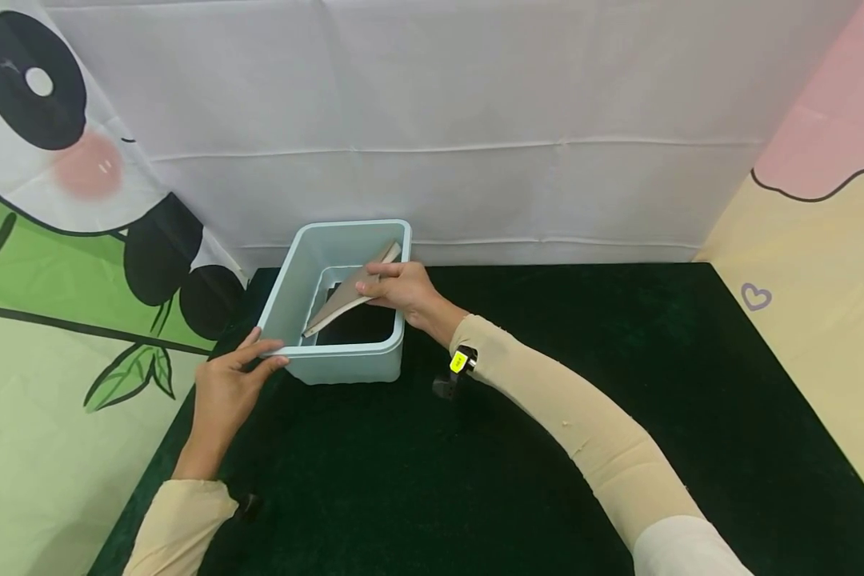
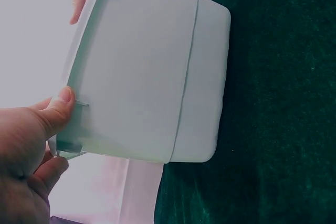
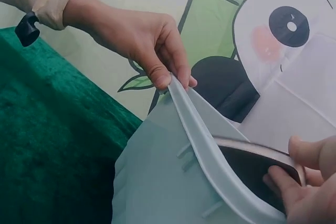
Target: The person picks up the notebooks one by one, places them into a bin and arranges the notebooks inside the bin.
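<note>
A pale blue plastic bin (image 1: 342, 366) stands at the back left of the table. My left hand (image 1: 229, 388) pinches the rim at its near left corner, thumb against the outer wall, as the left wrist view also shows. Over the bin's right rim reaches my right hand (image 1: 406, 293), gripping a thin notebook (image 1: 349, 299) between thumb and fingers. The notebook leans at a slant inside the bin, its beige face up and its lower corner toward the left hand. In the right wrist view its underside (image 3: 244, 167) looks dark. A black patch (image 1: 363, 326) shows low in the bin.
Dark green cloth covers the table (image 1: 547, 448). A white cloth backdrop (image 1: 475, 184) hangs right behind the bin. Printed cartoon curtains (image 1: 58, 264) flank the table on both sides. Small dark wrist cameras (image 1: 446, 388) hang under the sleeves.
</note>
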Motion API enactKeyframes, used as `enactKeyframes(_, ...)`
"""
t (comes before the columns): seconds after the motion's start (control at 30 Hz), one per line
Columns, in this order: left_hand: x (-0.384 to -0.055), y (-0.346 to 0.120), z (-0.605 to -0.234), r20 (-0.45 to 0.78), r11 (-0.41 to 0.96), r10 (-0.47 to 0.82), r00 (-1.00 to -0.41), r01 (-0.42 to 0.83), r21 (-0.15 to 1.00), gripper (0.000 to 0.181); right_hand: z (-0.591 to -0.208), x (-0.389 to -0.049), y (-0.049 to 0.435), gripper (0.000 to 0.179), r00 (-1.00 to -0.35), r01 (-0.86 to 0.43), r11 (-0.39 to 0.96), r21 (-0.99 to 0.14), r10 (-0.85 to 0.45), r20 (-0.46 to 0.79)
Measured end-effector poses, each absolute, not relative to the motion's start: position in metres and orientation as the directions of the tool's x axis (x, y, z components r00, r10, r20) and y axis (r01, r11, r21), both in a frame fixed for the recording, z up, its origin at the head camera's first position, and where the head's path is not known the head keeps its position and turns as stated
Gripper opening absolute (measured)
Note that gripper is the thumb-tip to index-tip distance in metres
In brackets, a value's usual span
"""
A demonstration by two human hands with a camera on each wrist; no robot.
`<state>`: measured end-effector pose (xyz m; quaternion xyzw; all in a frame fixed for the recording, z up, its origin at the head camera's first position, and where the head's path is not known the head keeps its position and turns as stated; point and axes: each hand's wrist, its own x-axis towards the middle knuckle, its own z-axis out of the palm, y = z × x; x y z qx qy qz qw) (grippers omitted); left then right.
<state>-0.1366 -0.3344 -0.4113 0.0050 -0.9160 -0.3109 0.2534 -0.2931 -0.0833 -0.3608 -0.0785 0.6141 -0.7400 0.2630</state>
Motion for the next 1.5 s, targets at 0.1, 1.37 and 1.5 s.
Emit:
enactKeyframes(0.1, -0.136, -0.334, -0.410, 0.455, 0.805, -0.170, -0.874, 0.143, 0.576, 0.024, -0.360, -0.291, -0.084, 0.049, -0.834, 0.283, -0.073, -0.956, -0.511, -0.208)
enactKeyframes(1.37, -0.137, -0.340, -0.411, 0.413, 0.792, -0.105, -0.905, 0.175, 0.584, 0.037, -0.361, -0.272, 0.061, 0.056, -0.779, 0.298, -0.213, -0.931, -0.617, -0.108)
enactKeyframes(1.5, -0.139, -0.339, -0.409, 0.403, 0.781, -0.115, -0.908, 0.168, 0.602, 0.039, -0.373, -0.272, 0.088, 0.063, -0.796, 0.218, -0.132, -0.967, -0.597, -0.097)
